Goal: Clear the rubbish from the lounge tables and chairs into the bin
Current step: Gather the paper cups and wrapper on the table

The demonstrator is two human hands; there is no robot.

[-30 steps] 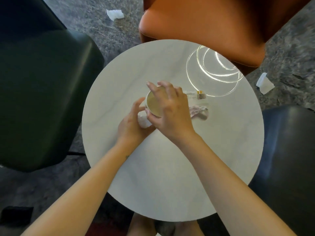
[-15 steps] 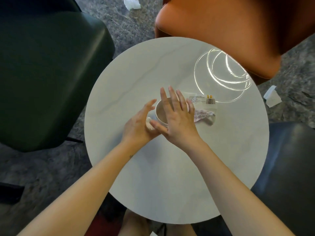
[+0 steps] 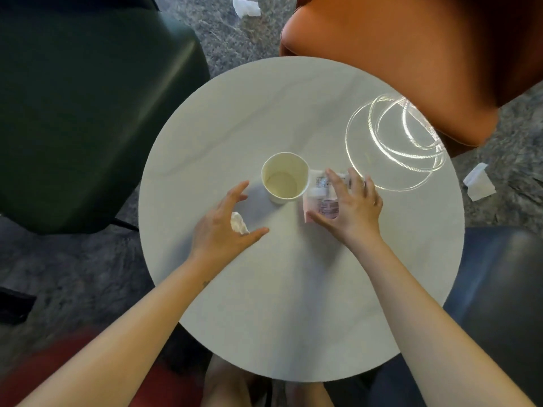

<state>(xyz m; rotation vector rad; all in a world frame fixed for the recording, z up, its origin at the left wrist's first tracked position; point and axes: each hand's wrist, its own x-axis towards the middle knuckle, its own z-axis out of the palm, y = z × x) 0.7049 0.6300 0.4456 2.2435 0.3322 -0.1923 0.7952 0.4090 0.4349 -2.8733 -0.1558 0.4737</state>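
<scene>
Position: I stand over a round white tabletop (image 3: pixel 293 304), both forearms extended across it.

Left hand (image 3: pixel 223 230): the fingers (image 3: pixel 235 192) are spread wide and lightly curved, with the thumb pointing toward the centre of the tabletop. A crumpled white tissue (image 3: pixel 239 226) sits in the span between thumb and forefinger. I cannot tell whether it lies on the tabletop or rests against my palm; the fingers do not close on it.

Right hand (image 3: pixel 349 207): the fingers (image 3: pixel 335 180) are extended and fanned over a printed pink-and-white wrapper (image 3: pixel 321 201). The thumb lies at the wrapper's near edge. No closed grip is visible.

Paper cup (image 3: pixel 285 177): upright near the centre of the tabletop, between my two hands, with its right side touching the wrapper. Neither hand touches it.

Surroundings: a dark green chair (image 3: pixel 88 113) on the left, an orange chair (image 3: pixel 396 54) at the far right, a dark chair (image 3: pixel 499 289) on the near right. Two white paper scraps lie on the carpet, one beyond the tabletop (image 3: pixel 246 5) and one to the right (image 3: pixel 479 183).
</scene>
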